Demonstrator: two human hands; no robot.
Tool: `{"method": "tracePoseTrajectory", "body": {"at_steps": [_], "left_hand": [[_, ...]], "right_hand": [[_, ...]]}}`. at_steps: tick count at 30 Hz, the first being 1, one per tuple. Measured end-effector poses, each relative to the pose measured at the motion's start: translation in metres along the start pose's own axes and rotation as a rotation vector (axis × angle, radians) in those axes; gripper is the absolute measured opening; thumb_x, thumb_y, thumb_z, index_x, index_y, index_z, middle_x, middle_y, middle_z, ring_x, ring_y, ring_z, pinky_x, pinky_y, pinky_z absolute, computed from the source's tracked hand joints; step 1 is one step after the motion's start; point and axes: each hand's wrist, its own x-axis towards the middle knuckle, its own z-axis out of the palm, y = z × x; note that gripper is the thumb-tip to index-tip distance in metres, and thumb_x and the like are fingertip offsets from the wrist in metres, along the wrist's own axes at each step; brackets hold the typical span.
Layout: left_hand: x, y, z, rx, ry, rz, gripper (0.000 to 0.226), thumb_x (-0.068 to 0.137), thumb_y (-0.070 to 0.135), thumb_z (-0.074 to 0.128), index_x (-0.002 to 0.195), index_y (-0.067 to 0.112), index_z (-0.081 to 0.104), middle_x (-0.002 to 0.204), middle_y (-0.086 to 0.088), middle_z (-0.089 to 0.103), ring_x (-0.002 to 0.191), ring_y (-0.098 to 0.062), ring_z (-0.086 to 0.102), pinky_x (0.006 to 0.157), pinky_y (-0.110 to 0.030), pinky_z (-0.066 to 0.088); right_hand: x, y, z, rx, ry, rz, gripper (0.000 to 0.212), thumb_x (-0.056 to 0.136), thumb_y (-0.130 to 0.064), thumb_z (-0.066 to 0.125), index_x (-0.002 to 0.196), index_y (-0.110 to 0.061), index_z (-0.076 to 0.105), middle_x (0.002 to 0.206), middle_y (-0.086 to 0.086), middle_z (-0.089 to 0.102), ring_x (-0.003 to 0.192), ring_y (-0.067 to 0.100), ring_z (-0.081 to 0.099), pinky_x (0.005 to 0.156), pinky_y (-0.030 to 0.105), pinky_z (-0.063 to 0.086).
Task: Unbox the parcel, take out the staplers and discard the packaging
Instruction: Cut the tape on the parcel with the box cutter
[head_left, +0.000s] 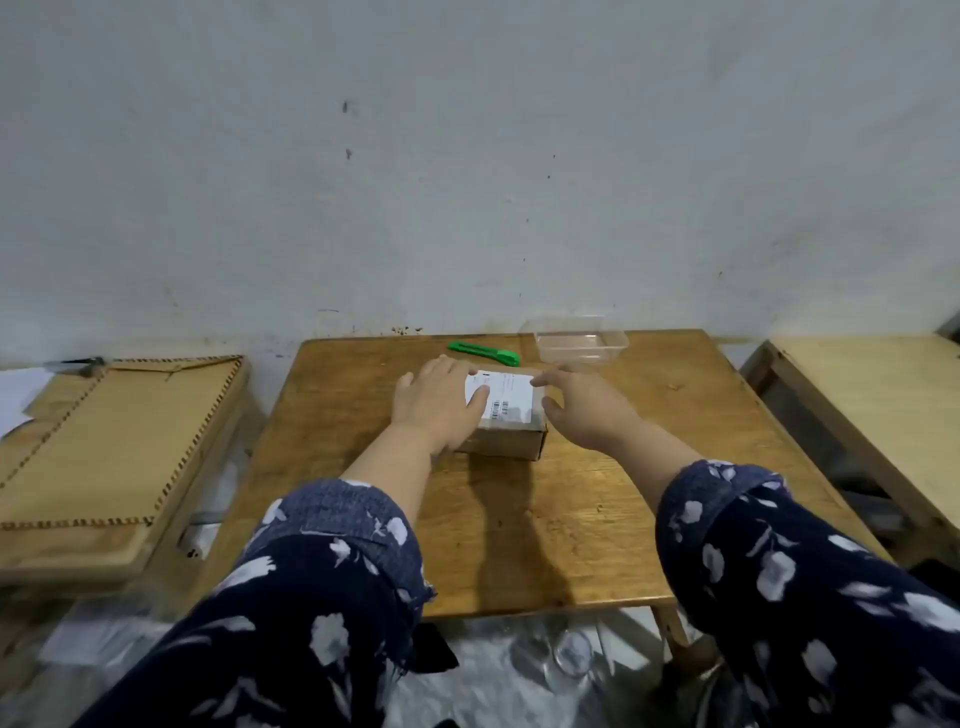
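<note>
Wooden table (597, 499), sealed parcel (506, 439) — left hand (439, 402) flat on top, right hand (582, 410) beside it, fingers loose, grasping nothing

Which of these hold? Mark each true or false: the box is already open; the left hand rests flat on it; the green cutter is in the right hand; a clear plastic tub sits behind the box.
1. The cardboard box is open: false, its flaps are closed.
2. The left hand rests flat on it: true.
3. The green cutter is in the right hand: false, it lies on the table.
4. A clear plastic tub sits behind the box: true.
</note>
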Motion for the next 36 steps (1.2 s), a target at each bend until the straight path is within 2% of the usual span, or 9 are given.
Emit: {"method": "tracePoseTrajectory", "body": {"at_steps": [7,12,17,21,25,29,32,36], "left_hand": [[0.05,-0.025,0.039,-0.022,-0.154,0.052,0.048,0.099,0.04,0.038,0.143,0.021,0.035,0.156,0.001,0.026,0.147,-0.016,0.012,0.118,-0.046,0.01],[0.074,-0.039,0.066,0.016,-0.154,0.128,0.051,0.101,0.039,0.033,0.148,0.022,0.027,0.16,0.001,0.016,0.149,-0.016,0.002,0.12,-0.044,0.002],[0.09,-0.046,0.083,0.031,-0.162,0.157,0.057,0.101,0.045,0.025,0.152,0.021,0.017,0.162,0.002,0.007,0.148,-0.014,-0.002,0.121,-0.043,0.0],[0.098,-0.052,0.093,0.04,-0.151,0.156,0.061,0.1,0.049,0.021,0.153,0.021,0.01,0.162,0.004,0.001,0.148,-0.011,-0.005,0.121,-0.038,-0.003],[0.096,-0.053,0.099,0.09,-0.121,0.147,0.062,0.1,0.05,0.018,0.153,0.021,0.006,0.161,0.004,-0.002,0.147,-0.01,-0.007,0.121,-0.036,-0.005],[0.098,-0.054,0.103,0.08,-0.103,0.134,0.062,0.099,0.049,0.021,0.154,0.022,0.008,0.162,0.005,0.0,0.147,-0.009,-0.006,0.119,-0.033,-0.007],[0.097,-0.056,0.104,0.059,-0.083,0.135,0.062,0.099,0.049,0.023,0.154,0.022,0.011,0.161,0.005,0.004,0.147,-0.008,-0.003,0.119,-0.032,-0.006],[0.096,-0.055,0.103,0.058,-0.077,0.128,0.062,0.099,0.049,0.023,0.154,0.023,0.011,0.161,0.006,0.005,0.147,-0.007,-0.002,0.121,-0.034,-0.001]], "right_hand": [[0.062,0.024,0.03,0.015,-0.057,0.096,0.035,0.095,-0.021,0.046,0.129,-0.022,0.055,0.136,0.005,0.052,0.122,0.023,0.05,0.097,0.036,0.044],[0.105,0.031,0.051,0.069,-0.07,0.103,0.033,0.095,-0.019,0.047,0.126,-0.018,0.058,0.129,0.007,0.058,0.113,0.023,0.056,0.089,0.032,0.047],[0.156,0.036,0.064,0.076,-0.09,0.088,0.035,0.095,-0.018,0.048,0.13,-0.018,0.055,0.136,0.008,0.052,0.117,0.024,0.054,0.094,0.032,0.044],[0.201,0.036,0.074,0.047,-0.143,0.042,0.037,0.094,-0.014,0.047,0.13,-0.018,0.055,0.133,0.011,0.055,0.111,0.026,0.058,0.082,0.029,0.046],[0.236,0.039,0.091,0.011,-0.194,0.04,0.04,0.093,-0.011,0.048,0.132,-0.018,0.054,0.134,0.01,0.055,0.115,0.026,0.056,0.089,0.028,0.044],[0.257,0.045,0.109,-0.011,-0.212,0.066,0.043,0.09,-0.01,0.051,0.131,-0.021,0.054,0.131,0.01,0.057,0.115,0.027,0.057,0.095,0.036,0.048],[0.265,0.047,0.119,-0.038,-0.189,0.088,0.041,0.089,-0.009,0.053,0.127,-0.024,0.058,0.124,0.008,0.06,0.11,0.027,0.058,0.091,0.04,0.051],[0.268,0.047,0.127,0.009,-0.186,0.148,0.04,0.086,-0.007,0.057,0.124,-0.018,0.058,0.122,0.012,0.06,0.108,0.028,0.058,0.091,0.041,0.051]]}}
